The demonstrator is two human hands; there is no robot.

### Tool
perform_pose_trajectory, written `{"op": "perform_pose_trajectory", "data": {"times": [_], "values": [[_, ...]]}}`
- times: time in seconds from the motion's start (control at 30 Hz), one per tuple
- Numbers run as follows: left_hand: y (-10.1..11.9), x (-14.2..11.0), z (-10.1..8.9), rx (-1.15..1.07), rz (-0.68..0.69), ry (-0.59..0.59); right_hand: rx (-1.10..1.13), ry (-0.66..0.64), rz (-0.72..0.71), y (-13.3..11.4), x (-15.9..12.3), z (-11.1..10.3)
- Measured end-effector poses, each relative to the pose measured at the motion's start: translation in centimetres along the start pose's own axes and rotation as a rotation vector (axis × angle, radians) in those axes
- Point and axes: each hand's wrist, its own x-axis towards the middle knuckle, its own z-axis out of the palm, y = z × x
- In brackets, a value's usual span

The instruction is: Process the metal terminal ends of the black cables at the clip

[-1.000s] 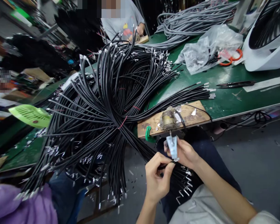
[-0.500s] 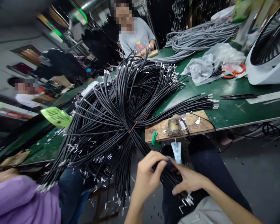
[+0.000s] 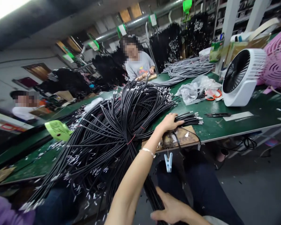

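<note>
a large pile of black cables (image 3: 133, 106) is spread over the green surface (image 3: 269, 117), gathered by red ties (image 3: 131, 139), presumably so that the strands are kept together while the silver tips fan outward. the left hand (image 3: 170, 122) is stretched across the wooden board (image 3: 192, 137) and laid at the cable ends (image 3: 190, 118) on the surface; its thumb and fingers appear apart, but whether anything is gripped cannot be told. the right hand (image 3: 170, 207) is kept low at the lap, with thumb and forefinger parted about the hanging cable bundle (image 3: 152, 192), probably so that the bundle is steadied; how firmly it is clamped cannot be seen. a light blue clothespin (image 3: 168, 162) is hung below the board's edge, seemingly so that it is within easy reach. compared with half a second ago, when both hands were held close together over the hanging bundle, the left hand is now raised to the surface while the right is left below. the clothespin is no longer overlapped by fingers, and the pink fan (image 3: 277, 56) is brought into view.
</note>
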Motion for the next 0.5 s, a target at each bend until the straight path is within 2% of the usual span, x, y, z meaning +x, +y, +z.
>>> {"op": "perform_pose_trajectory", "data": {"times": [0.13, 0.27, 0.33, 0.4, 0.5], "values": [[2.8, 3.6, 1.7, 0.074, 0.096, -0.086, 0.254, -0.022, -0.028, 0.6, 0.6, 0.4], [4.2, 4.3, 2.7, 0.101, 0.141, -0.134, 0.563, -0.258, 0.137, 0.4, 3.4, -0.3], [4.6, 4.2, 2.6, 0.084, 0.137, -0.096, 0.642, -0.295, 0.178, -0.3, 5.2, -0.5], [5.0, 4.0, 1.5, 0.046, 0.111, -0.007, 0.687, -0.224, 0.151, -1.3, 6.7, -0.2], [5.1, 3.3, -2.4, -0.046, 0.056, 0.219, 0.699, -0.148, 0.104, -3.3, 7.1, 1.5]]}}
